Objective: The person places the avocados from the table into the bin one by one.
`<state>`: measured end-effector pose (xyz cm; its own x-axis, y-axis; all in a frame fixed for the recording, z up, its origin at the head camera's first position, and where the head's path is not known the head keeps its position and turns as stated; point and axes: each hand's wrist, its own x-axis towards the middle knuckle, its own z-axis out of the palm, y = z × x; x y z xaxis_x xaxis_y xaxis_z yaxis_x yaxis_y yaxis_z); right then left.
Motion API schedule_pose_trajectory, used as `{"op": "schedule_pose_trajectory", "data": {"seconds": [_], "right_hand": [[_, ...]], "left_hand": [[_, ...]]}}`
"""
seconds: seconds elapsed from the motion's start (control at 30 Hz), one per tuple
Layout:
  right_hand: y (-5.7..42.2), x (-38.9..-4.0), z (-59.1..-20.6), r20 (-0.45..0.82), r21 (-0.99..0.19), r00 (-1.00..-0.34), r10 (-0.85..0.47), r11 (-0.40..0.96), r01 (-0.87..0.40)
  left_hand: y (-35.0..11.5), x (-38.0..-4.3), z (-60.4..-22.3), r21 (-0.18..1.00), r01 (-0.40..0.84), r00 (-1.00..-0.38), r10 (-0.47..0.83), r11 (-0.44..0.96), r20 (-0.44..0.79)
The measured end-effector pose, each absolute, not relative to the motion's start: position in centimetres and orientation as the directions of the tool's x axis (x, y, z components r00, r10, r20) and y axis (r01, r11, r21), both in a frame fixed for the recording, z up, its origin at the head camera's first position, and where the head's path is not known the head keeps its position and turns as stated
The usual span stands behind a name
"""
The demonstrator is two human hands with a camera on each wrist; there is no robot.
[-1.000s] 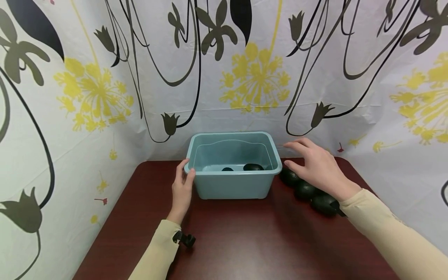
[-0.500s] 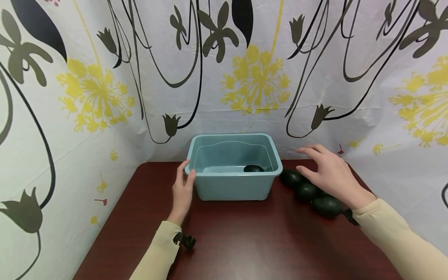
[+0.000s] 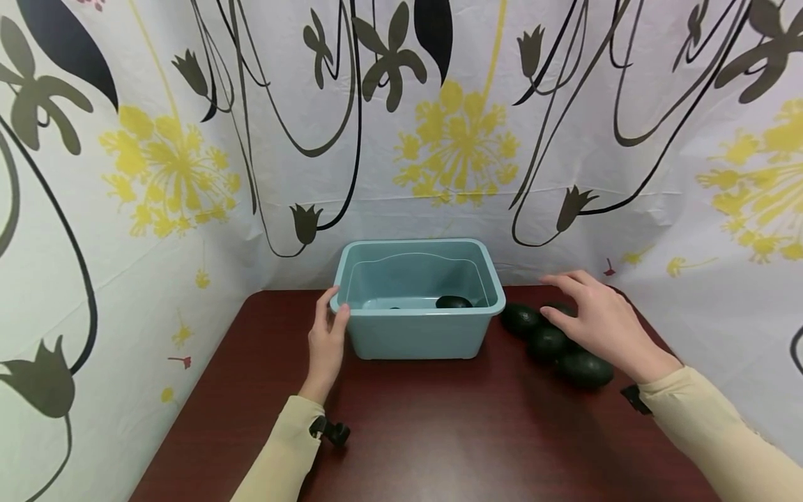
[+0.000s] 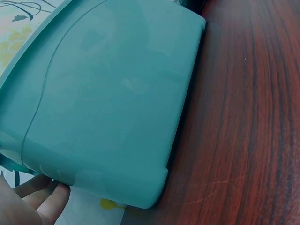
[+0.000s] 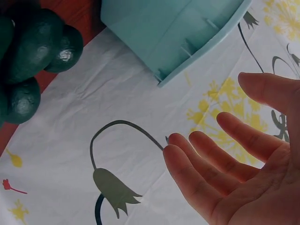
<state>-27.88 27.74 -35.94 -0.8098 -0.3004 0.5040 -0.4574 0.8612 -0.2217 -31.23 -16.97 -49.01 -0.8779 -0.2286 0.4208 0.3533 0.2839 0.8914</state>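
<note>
A light blue plastic bin [image 3: 414, 335] stands at the back of the table, with a dark green avocado [image 3: 454, 302] showing inside over its front rim. My left hand [image 3: 325, 347] holds the bin's front left corner, thumb at the front and fingers along the side wall; the left wrist view shows several fingertips [image 4: 56, 199] against the wall. Right of the bin lies a cluster of avocados [image 3: 583, 369], partly covered by my right hand [image 3: 605, 324]. That hand hovers over them with nothing in it, its fingers [image 5: 192, 187] spread and loosely bent in the right wrist view.
The dark red-brown wooden table [image 3: 414, 432] has a white floral-print cloth [image 3: 401, 174] hanging behind it and along both sides. Black wrist cameras [image 3: 332, 431] are strapped to both sleeves. The bin's right wall stands close to the nearest avocado.
My right hand has moved right, away from the bin's right rim, to above the avocados at the far side of the cluster. The left hand stays at the bin's corner.
</note>
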Motion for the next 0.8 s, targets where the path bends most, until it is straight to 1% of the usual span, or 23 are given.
{"op": "schedule_pose_trajectory", "data": {"seconds": [0.4, 0.8], "right_hand": [[29.0, -28.8, -37.9, 0.407, -0.281, -0.87, -0.277, 0.869, -0.408], [31.3, -29.3, -41.0, 0.307, -0.294, -0.91, -0.28, 0.881, -0.37]], "left_hand": [[-17.0, -31.3, -49.2, 0.89, 0.359, -0.875, -0.23, 0.28, 0.425], [-17.0, -31.4, -49.2, 0.89, 0.355, -0.877, -0.229, 0.288, 0.423]]}}
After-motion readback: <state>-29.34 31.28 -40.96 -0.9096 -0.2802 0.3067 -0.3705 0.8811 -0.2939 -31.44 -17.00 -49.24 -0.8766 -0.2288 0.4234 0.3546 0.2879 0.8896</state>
